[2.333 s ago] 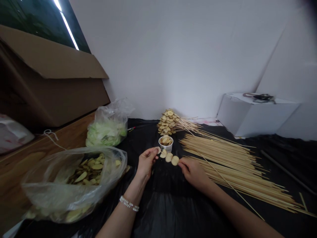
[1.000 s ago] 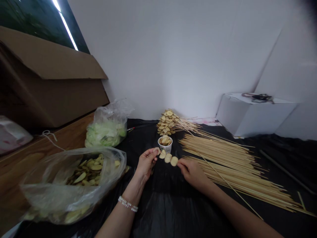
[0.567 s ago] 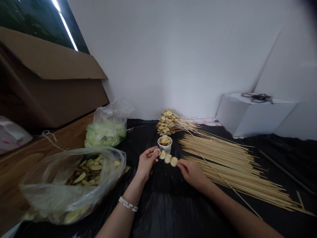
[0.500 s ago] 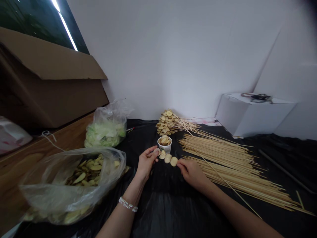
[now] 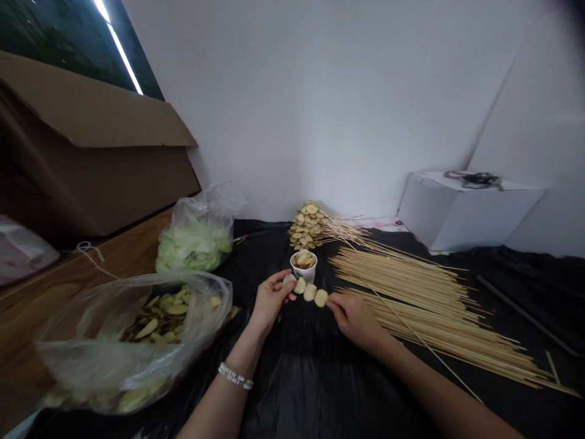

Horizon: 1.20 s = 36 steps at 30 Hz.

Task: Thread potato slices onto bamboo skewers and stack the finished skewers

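You are pinching a pale round potato slice (image 5: 289,279) closed in your left hand's grip (image 5: 272,300), and your right hand's grip (image 5: 356,322) is closed on another pale round slice (image 5: 320,297). Between them, two more slices are lining up along a thin bamboo skewer (image 5: 296,283), at the centre of the frame. Just beyond your hands, a white paper cup (image 5: 303,274) is holding more slices, and behind it a mound of browner skewered slices (image 5: 305,227) is resting against the white wall. To the right, long pale bamboo skewers (image 5: 425,311) are lying in loose rows on a black plastic sheet (image 5: 329,390). At lower left, a clear plastic bag of cut yellow-green slices (image 5: 137,341) is sitting on the brown wooden tabletop (image 5: 86,262), with a bag of pale green cabbage leaves (image 5: 192,250) behind it.
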Motion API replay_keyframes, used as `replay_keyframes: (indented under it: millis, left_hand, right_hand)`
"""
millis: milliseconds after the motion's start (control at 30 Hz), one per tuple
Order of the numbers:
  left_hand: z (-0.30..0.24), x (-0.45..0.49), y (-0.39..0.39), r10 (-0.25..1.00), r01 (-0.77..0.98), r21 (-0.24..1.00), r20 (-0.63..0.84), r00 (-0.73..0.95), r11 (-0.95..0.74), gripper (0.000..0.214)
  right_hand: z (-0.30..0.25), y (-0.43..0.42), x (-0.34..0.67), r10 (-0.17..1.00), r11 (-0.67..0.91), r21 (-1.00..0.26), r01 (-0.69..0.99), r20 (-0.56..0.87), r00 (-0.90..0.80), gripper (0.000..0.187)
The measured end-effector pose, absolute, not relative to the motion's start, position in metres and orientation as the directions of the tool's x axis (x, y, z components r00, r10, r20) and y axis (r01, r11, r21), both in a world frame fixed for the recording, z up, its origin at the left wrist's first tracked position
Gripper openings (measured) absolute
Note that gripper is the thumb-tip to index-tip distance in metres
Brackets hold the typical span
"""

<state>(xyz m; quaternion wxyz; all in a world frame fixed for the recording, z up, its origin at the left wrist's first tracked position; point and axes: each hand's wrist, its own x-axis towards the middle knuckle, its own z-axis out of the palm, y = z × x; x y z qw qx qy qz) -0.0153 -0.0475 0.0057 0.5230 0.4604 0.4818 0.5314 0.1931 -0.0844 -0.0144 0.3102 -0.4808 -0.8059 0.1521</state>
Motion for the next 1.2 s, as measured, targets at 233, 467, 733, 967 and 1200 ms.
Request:
replay_keyframes:
  millis: [233,467,733,967,1200]
  left_hand:
    - [0.0024,-0.0157,-0.046,0.992,-0.148,0.989,-0.01,-0.125,-0.009,0.045]
    - [-0.0015,-0.0172,-0.0437,0.995,-0.136,0.989,0.04,-0.096,-0.053,0.038]
    - [-0.0005,-0.015,-0.0437,0.997,-0.181,0.982,0.047,-0.056,-0.056,0.034]
    - [0.0027,-0.0125,-0.0465,0.995,-0.124,0.99,0.057,-0.076,-0.066,0.036]
    - [0.0081,-0.0094,-0.0508,0.992,-0.05,0.994,0.089,-0.091,-0.094,0.039]
  right_hand:
    - [-0.0127,-0.0848,0.1935,0.873,0.483,-0.526,0.7,0.351,-0.339,0.028]
    - [-0.0146,-0.0829,0.1939,0.877,0.477,-0.531,0.7,0.338,-0.34,0.028]
    - [-0.0148,-0.0841,0.1934,0.879,0.473,-0.525,0.708,0.332,-0.342,0.029]
    - [-0.0144,-0.084,0.1932,0.881,0.47,-0.521,0.712,0.329,-0.341,0.028]
    - [-0.0171,-0.0832,0.1928,0.884,0.465,-0.52,0.716,0.322,-0.34,0.027]
